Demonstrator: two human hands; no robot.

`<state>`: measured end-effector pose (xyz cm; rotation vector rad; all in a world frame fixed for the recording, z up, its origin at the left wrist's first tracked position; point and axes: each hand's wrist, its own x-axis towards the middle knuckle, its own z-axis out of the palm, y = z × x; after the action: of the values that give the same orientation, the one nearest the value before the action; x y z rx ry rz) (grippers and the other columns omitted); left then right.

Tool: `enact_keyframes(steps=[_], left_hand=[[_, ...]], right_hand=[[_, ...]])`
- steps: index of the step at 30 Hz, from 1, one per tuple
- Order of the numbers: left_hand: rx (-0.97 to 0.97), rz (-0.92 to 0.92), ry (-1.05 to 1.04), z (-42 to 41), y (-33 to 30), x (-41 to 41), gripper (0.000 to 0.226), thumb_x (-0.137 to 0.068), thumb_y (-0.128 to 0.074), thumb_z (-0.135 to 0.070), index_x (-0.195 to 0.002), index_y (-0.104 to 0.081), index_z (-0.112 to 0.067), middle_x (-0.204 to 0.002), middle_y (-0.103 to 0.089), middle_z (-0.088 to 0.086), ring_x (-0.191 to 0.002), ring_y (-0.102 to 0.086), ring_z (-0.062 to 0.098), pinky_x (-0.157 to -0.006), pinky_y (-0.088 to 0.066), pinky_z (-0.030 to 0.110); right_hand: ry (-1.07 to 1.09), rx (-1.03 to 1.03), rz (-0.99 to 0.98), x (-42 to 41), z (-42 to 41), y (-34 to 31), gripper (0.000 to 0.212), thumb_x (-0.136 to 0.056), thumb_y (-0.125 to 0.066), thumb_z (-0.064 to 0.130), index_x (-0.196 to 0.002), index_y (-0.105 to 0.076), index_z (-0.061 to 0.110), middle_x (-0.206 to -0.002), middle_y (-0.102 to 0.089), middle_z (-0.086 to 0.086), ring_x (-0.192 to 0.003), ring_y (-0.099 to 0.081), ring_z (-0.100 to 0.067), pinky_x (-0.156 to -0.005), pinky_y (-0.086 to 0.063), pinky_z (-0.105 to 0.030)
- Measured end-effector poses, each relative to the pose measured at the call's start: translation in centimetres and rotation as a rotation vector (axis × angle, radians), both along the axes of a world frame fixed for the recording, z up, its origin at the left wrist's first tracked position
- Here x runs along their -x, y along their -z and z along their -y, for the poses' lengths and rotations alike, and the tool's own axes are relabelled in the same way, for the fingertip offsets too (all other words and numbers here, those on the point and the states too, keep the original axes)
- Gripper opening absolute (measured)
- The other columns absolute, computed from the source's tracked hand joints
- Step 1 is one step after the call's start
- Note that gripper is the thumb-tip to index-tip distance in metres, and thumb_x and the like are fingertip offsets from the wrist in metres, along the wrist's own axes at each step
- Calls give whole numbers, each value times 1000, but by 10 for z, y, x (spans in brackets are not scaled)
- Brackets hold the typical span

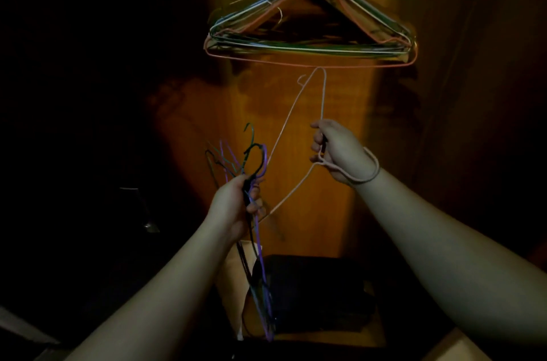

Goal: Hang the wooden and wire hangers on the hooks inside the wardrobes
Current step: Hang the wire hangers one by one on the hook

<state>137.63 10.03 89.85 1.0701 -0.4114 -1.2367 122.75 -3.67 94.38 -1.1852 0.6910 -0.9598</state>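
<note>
Several coloured wire hangers (310, 47) hang bunched together high on the wardrobe's wooden back panel (296, 130); the hook that bears them is out of view at the top. My right hand (334, 147) grips a pale pink wire hanger (291, 112), tilted so one corner points up and almost meets the bottom wire of the hung bunch. My left hand (236, 206) grips a bundle of dark, purple and green wire hangers (257, 242) by their necks, hooks upward, bodies trailing down. No wooden hanger shows.
The wardrobe interior is very dark on the left and right. A dark bag or box (313, 292) sits on the wardrobe floor below my hands. A pale cord loops round my right wrist (364, 174).
</note>
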Motion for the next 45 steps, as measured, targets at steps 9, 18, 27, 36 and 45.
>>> enact_keyframes(steps=[9, 18, 27, 36, 45], left_hand=[[-47, 2, 46, 1, 19, -1, 33, -102, -31, -21, -89, -58, -7, -46, -34, -5, -32, -25, 8, -37, -29, 20], [-83, 47, 114, 10, 32, 5, 30, -98, -39, -13, -119, -59, -8, -72, -43, 2, -35, -31, 8, -38, -33, 22], [-129, -81, 219, 20, 34, 32, 27, -100, -44, -22, -117, -61, -8, -116, -70, 11, -34, -27, 6, -38, -29, 18], [-79, -201, 212, 29, 34, 51, 23, -98, -42, -20, -83, -58, -12, -60, -45, -5, -28, -27, 7, -37, -32, 20], [-65, -246, 55, 35, 28, 45, 20, -101, -46, -22, -90, -58, -11, -56, -56, -5, -31, -27, 8, -37, -32, 18]], right_hand=[[15, -218, 352, 23, 12, -26, 17, -104, -41, 21, -93, -50, 13, -54, -45, 6, -37, -37, -3, -33, -31, -13], [-253, -472, 253, 39, 21, -23, 23, -103, -39, 24, -88, -52, 11, -52, -47, 4, -33, -40, 0, -27, -28, -9], [-466, -732, 246, 33, -2, 0, 11, -85, -52, 12, -91, -55, 3, -52, -46, 1, -31, -42, -3, -27, -34, -13], [-319, -706, 277, 23, -13, 14, 29, -103, -37, 19, -92, -56, 1, -53, -52, -1, -36, -49, -7, -31, -37, -15], [-100, -198, -29, 42, -27, 17, 20, -96, -38, 8, -106, -56, 10, -76, -48, -3, -55, -40, -9, -40, -22, -17]])
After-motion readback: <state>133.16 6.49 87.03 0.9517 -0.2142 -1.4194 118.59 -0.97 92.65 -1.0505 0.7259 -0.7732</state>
